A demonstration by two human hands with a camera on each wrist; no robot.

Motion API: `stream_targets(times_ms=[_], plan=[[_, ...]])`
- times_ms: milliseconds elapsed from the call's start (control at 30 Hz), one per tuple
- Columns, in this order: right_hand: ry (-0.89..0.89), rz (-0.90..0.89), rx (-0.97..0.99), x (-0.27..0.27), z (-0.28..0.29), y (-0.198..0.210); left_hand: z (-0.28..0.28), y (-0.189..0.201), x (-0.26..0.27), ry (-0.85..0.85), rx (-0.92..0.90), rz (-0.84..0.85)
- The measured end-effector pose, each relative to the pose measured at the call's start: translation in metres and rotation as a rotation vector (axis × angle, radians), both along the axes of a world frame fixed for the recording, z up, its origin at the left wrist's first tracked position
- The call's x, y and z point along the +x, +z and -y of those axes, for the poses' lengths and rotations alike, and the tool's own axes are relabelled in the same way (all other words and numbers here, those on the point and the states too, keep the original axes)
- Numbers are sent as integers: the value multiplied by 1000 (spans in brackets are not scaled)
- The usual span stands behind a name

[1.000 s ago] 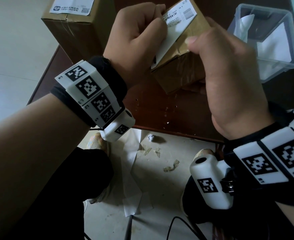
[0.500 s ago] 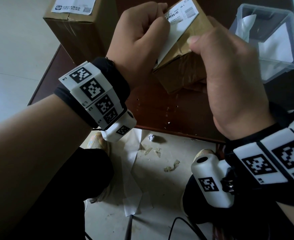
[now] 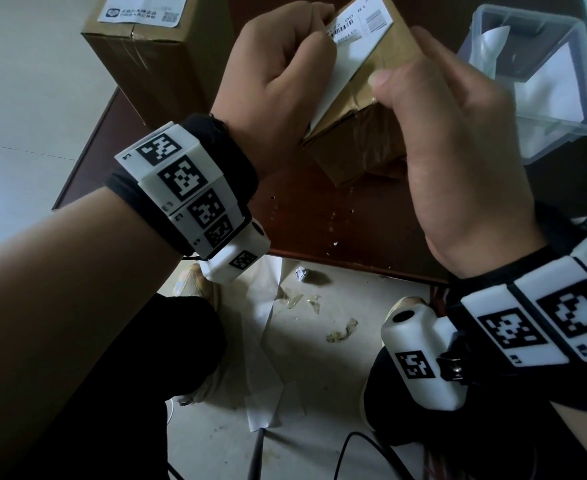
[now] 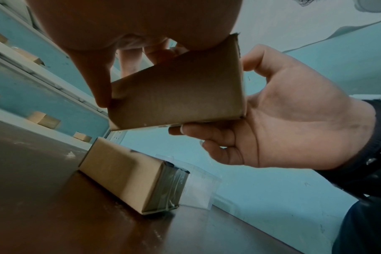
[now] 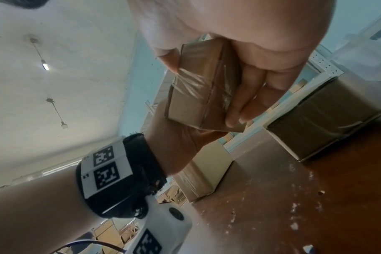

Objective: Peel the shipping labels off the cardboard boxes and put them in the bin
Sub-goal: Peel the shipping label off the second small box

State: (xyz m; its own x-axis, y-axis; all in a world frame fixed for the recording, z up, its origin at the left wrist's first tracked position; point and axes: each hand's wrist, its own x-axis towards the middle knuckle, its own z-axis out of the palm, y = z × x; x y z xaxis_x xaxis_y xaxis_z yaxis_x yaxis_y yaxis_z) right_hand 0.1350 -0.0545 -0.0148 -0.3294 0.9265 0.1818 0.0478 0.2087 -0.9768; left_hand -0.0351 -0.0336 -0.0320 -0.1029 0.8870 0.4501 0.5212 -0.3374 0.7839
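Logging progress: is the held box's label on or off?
Partly off: the label lifts from the box, pinched by the left hand.

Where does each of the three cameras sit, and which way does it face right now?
Head: on the head, looking down at both hands, the small box, its label and the bin.
Left wrist: low, looking up past the left hand at the box and right hand.
Right wrist: under the right hand, looking up at the box.
All three share the small box.

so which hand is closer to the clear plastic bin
Right. The right hand grips the small box just beside the clear plastic bin; the left hand peels the label on the box's far side.
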Motion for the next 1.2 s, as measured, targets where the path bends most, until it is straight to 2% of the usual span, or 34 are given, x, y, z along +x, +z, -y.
stream_targets(times_ms=[467,1200], plan=[[13,10,-7,-1,0,-1,1,0,-1,-2,-4,24],[17,3,26,1,-2,-2,0,5,-5,-18,33,-40]])
